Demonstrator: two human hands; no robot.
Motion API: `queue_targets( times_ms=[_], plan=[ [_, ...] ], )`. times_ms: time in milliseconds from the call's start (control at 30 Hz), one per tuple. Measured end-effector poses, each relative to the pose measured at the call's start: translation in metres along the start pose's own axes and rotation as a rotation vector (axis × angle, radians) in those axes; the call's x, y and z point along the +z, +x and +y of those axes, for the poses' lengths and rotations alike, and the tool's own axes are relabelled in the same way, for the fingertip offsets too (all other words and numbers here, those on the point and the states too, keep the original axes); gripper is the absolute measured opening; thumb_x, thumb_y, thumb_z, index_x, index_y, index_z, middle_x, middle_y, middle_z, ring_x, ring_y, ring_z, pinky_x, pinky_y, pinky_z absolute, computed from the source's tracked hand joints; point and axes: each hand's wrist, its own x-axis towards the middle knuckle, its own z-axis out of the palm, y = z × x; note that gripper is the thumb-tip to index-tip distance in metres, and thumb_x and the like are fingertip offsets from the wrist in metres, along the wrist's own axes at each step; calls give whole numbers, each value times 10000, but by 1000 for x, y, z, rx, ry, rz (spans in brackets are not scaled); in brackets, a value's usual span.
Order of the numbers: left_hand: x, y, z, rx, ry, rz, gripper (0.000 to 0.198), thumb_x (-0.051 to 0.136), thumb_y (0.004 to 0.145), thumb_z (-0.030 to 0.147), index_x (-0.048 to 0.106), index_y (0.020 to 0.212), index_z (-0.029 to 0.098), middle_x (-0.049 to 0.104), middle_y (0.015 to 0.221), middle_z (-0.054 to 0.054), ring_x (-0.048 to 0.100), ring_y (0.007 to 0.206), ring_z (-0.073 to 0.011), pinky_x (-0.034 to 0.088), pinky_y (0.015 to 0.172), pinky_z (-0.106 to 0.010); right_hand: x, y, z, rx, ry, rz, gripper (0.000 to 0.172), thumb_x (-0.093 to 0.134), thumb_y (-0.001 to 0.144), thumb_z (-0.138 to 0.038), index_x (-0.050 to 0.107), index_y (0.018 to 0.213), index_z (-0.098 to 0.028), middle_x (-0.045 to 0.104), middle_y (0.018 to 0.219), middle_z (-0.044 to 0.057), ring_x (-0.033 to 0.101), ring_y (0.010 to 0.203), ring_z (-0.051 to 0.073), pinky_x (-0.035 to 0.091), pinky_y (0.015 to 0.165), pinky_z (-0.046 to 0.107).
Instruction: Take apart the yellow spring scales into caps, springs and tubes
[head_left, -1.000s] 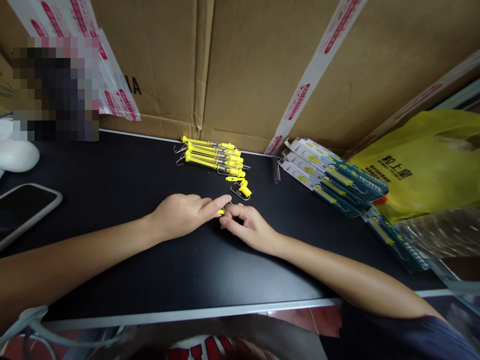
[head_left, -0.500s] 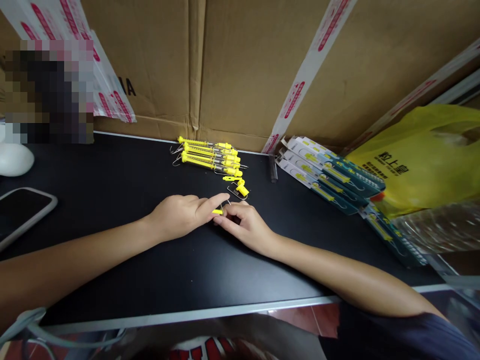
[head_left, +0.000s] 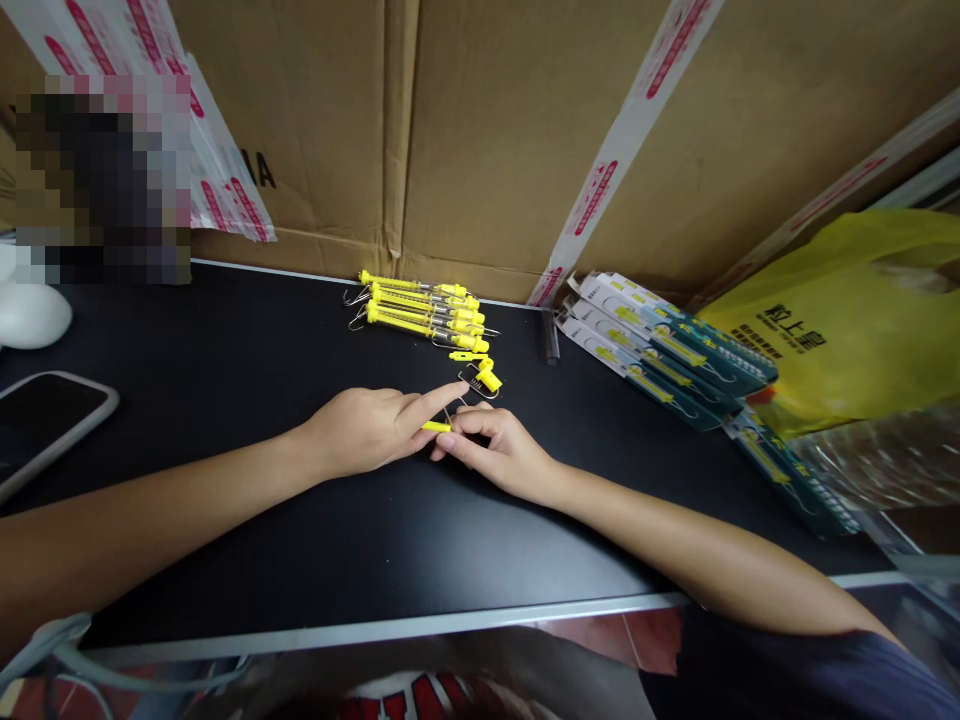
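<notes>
My left hand (head_left: 364, 430) is closed around a slim yellow plastic tube (head_left: 437, 426), its index finger stretched forward past the tube. At the tube's right end, the thumb and fingers of my right hand (head_left: 501, 450) pinch its tip. Thin bent metal wire (head_left: 455, 402) sticks up between the two hands; its lower part is hidden by fingers. Just beyond my fingertips lie loose yellow plastic pieces (head_left: 489, 376), with small springs and a wire hook beside them. Farther back rests a row of several yellow tube tools with wire hooks (head_left: 420, 312).
Printed boxes (head_left: 660, 350) are stacked at the right, near a yellow plastic bag (head_left: 847, 320). A short clear tube (head_left: 550, 338) lies beside them. A phone (head_left: 56, 425) and a white rounded object (head_left: 34, 315) are on the left. Large cardboard (head_left: 510, 130) stands behind the black table (head_left: 360, 560).
My hands stay together on the yellow tube. My left index finger reaches slightly farther right, and a little more of the tube's end shows. The whole view has shifted slightly.
</notes>
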Motion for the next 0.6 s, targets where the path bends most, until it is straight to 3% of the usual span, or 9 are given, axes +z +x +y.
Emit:
queue_targets(
  times_ms=[600],
  plan=[
    [-2,3,1,46,24,8,392,352,944,270,429,1306,139,629,643,19,595,539,-108,399,477,-200,1,2,3,-3,-48,3,384,482,905,-402,679,698,-145,648,642,16,537,616,103,435,689,239]
  ],
)
